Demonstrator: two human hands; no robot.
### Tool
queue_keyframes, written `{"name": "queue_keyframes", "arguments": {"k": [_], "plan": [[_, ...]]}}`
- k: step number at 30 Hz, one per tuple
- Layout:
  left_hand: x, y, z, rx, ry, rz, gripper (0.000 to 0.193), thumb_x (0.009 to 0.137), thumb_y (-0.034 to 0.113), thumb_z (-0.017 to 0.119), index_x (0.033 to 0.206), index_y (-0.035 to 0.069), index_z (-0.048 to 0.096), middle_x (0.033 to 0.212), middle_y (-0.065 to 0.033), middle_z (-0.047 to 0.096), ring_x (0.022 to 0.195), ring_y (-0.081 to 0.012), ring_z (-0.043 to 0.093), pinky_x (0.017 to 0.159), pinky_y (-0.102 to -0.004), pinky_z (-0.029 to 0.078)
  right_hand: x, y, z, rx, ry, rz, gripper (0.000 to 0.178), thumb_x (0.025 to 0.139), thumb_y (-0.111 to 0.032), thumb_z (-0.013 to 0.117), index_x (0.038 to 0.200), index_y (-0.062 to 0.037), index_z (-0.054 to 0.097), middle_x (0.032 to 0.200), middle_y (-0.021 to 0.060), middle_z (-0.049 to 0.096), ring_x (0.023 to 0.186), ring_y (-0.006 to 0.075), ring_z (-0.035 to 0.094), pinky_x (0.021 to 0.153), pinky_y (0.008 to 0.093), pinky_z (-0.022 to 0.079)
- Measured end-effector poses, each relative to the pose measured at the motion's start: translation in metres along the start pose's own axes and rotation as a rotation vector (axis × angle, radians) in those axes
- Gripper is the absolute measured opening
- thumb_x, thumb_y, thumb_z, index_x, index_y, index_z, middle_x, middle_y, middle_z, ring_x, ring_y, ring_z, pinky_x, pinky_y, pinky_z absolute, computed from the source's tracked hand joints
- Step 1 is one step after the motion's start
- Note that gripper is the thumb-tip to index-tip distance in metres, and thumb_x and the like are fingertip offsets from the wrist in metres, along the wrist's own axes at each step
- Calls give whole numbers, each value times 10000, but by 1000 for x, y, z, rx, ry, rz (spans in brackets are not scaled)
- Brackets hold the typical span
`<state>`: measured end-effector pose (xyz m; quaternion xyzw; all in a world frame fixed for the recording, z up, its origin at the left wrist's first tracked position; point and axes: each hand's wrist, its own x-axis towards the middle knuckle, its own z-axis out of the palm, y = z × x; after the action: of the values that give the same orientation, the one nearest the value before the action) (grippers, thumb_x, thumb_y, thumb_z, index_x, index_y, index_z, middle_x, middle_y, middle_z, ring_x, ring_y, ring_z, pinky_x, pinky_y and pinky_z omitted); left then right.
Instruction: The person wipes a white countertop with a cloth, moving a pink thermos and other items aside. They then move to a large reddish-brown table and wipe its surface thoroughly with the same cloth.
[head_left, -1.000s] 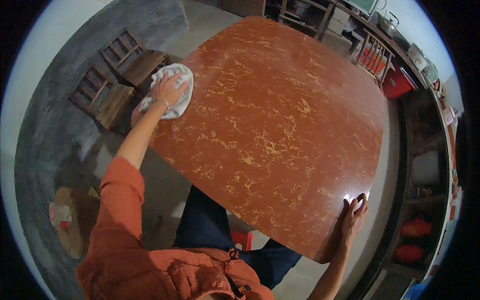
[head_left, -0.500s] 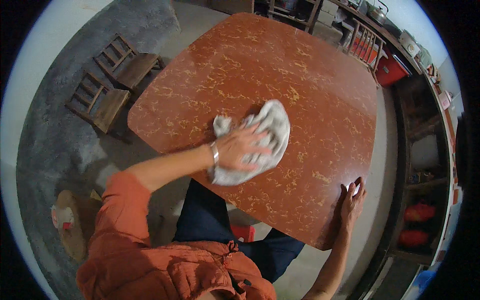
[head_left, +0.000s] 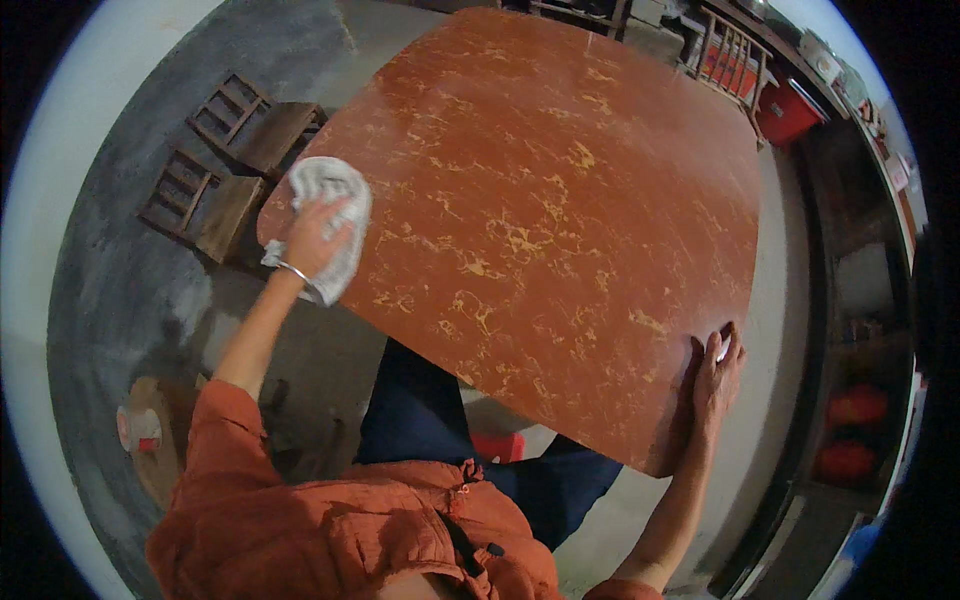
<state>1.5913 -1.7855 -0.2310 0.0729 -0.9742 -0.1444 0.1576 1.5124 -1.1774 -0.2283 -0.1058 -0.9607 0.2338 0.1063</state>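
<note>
My left hand presses a crumpled whitish cloth onto the left end of a reddish-brown table with yellow marbled streaks. Its fingers lie over the cloth, somewhat blurred, and a silver bracelet circles the wrist. Part of the cloth hangs at the table's near left edge. At the table's right edge, my right hand grips the rim, thumb toward the top and fingers along the side. A small bright white patch shows between thumb and fingers; I cannot tell whether it is an object or glare.
Two small wooden chairs stand left of the table. A wooden-backed chair and a red container are beyond its far right corner. Dark shelving with red items lines the right side. A round brown object sits at lower left.
My left hand has swept the cloth from the table's near middle out to its left end, and the arm has straightened. My right hand stays on the right edge.
</note>
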Motion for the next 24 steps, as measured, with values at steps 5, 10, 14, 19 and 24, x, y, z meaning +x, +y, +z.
{"name": "queue_keyframes", "arguments": {"k": [5,10,14,19,24], "plan": [[-56,169,25,-201,-155,507,495,773,388,656,1253,282,597,1376,-150,476,1313,-389,378,1098,-493,288,-2,-8,0,12,13,-37,534,963,-490,385,1396,-178,394,1341,172,435,1159,359,522,929,446,437],[-67,171,14,-244,-214,552,462,780,399,672,1217,255,626,1398,-165,453,1343,-372,347,1089,-487,307,1,12,3,-8,30,-63,540,964,-482,398,1397,-159,388,1339,178,433,1169,366,509,938,445,427],[-36,73,-6,102,-96,294,466,805,392,617,1243,236,596,1254,-123,560,1198,-330,479,1061,-632,190,1,15,5,-17,49,-18,541,957,-493,409,1383,-161,404,1353,164,435,1171,375,507,937,452,428],[12,12,7,254,245,51,395,854,311,582,1226,180,597,1083,-139,602,1128,-323,513,1094,-511,253,1,-4,5,-44,28,-37,535,957,-489,405,1388,-173,402,1350,159,444,1163,373,519,924,457,436],[-2,128,36,-53,-39,455,413,814,338,618,1207,209,619,1278,-147,543,1212,-333,474,1021,-479,358,3,-3,3,-62,25,-28,523,955,-472,417,1384,-173,411,1341,169,446,1160,374,520,924,451,438]]}}
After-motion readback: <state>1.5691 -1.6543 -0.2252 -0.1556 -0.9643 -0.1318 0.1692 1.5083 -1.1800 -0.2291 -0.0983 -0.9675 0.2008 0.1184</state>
